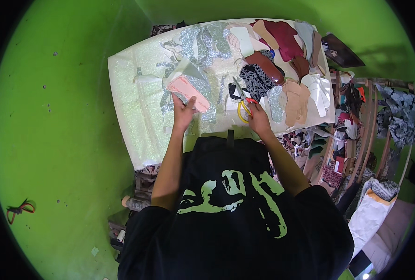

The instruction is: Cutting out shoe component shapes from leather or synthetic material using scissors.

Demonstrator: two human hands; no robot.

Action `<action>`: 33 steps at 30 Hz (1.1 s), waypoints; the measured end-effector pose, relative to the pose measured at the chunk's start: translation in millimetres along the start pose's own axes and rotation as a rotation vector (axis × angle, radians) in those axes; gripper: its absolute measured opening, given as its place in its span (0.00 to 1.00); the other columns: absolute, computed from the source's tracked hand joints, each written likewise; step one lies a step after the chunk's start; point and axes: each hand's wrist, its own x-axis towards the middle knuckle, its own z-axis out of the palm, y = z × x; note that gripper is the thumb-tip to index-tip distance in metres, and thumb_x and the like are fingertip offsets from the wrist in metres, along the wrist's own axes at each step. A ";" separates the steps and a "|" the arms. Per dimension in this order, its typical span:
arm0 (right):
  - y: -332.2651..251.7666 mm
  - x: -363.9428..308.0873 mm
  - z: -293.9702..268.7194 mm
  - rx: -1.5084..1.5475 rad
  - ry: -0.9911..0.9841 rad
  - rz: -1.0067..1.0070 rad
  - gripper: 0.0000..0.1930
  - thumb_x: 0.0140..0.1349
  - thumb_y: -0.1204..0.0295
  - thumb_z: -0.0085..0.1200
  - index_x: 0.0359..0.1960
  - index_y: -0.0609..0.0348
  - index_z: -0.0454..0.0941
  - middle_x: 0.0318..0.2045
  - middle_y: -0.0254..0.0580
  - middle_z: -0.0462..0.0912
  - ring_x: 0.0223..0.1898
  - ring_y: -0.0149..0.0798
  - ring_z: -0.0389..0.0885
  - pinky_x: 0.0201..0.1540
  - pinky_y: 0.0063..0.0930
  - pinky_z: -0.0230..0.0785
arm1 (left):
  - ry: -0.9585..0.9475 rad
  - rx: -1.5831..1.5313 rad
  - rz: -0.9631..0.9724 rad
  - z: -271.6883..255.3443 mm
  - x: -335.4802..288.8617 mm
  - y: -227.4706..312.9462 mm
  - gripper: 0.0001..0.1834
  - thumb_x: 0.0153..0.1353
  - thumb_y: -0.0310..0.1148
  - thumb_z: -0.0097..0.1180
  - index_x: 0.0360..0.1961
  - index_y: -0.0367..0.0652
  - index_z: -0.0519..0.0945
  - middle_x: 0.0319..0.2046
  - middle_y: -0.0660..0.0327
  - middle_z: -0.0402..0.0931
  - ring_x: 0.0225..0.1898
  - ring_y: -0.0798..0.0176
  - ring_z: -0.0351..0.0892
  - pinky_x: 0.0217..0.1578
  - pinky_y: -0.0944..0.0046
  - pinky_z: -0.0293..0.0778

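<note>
My left hand [184, 113] is closed on a pale pink insole-shaped piece [185, 88] with red markings, the thumb lying on top of it. A pale grey-green sheet [183, 70] shows just beyond the insole; whether my fingers grip it too, I cannot tell. In my right hand [259, 120] is a pair of scissors [239, 88] with red and yellow handles. Its blades point away from me and to the left, apart from the insole. Under the blades lie a small black-and-white piece and a heap of dark patterned scraps [256, 80].
The white table [128, 107] carries glittery silver offcuts [205, 42], brown insole-shaped pieces [295, 100], white ones [317, 93] and dark red material [282, 37]. Wooden racks [368, 126] full of scraps stand at the right. Another pair of scissors [21, 210] hangs on the green wall.
</note>
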 end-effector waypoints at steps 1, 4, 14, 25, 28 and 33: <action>-5.0 0.7 -2.4 0.013 0.018 -0.019 0.28 0.48 0.78 0.61 0.54 0.57 0.72 0.50 0.60 0.76 0.50 0.62 0.77 0.52 0.47 0.73 | -0.006 0.004 0.005 2.3 -0.9 7.3 0.48 0.64 0.25 0.57 0.73 0.49 0.36 0.57 0.50 0.70 0.45 0.58 0.82 0.34 0.63 0.84; -29.0 10.9 -7.0 0.063 -0.049 0.210 0.30 0.48 0.78 0.62 0.56 0.58 0.70 0.46 0.57 0.79 0.48 0.56 0.80 0.48 0.41 0.75 | -0.037 -0.013 0.006 4.1 -9.2 32.5 0.49 0.65 0.24 0.55 0.74 0.49 0.31 0.61 0.46 0.66 0.49 0.55 0.80 0.36 0.60 0.85; -86.3 -34.6 -85.2 1.097 -0.357 0.286 0.40 0.52 0.54 0.71 0.60 0.58 0.63 0.38 0.34 0.70 0.37 0.29 0.70 0.41 0.24 0.66 | 0.272 -0.279 0.278 51.2 -37.3 104.0 0.54 0.65 0.22 0.55 0.72 0.56 0.23 0.67 0.45 0.53 0.59 0.51 0.70 0.45 0.51 0.85; -191.6 -44.2 -91.6 1.122 -0.423 -0.082 0.56 0.52 0.21 0.36 0.67 0.58 0.50 0.37 0.36 0.65 0.32 0.33 0.70 0.37 0.32 0.75 | 0.418 -0.394 0.367 114.3 -57.6 142.5 0.53 0.66 0.21 0.51 0.71 0.59 0.22 0.69 0.45 0.46 0.62 0.50 0.66 0.50 0.46 0.82; -192.6 -44.8 -92.3 1.152 -0.452 -0.039 0.58 0.48 0.21 0.42 0.69 0.54 0.49 0.39 0.34 0.66 0.39 0.30 0.71 0.42 0.30 0.75 | 0.424 -0.394 0.355 116.6 -59.8 142.5 0.52 0.66 0.21 0.51 0.71 0.58 0.24 0.69 0.46 0.47 0.62 0.51 0.66 0.51 0.45 0.81; -178.1 -46.4 -84.3 1.186 -0.389 -0.029 0.54 0.50 0.22 0.42 0.67 0.53 0.52 0.38 0.35 0.66 0.35 0.31 0.71 0.38 0.30 0.75 | 0.413 -0.416 0.370 105.2 -54.7 138.0 0.54 0.64 0.21 0.54 0.72 0.60 0.24 0.69 0.46 0.48 0.61 0.51 0.67 0.49 0.46 0.82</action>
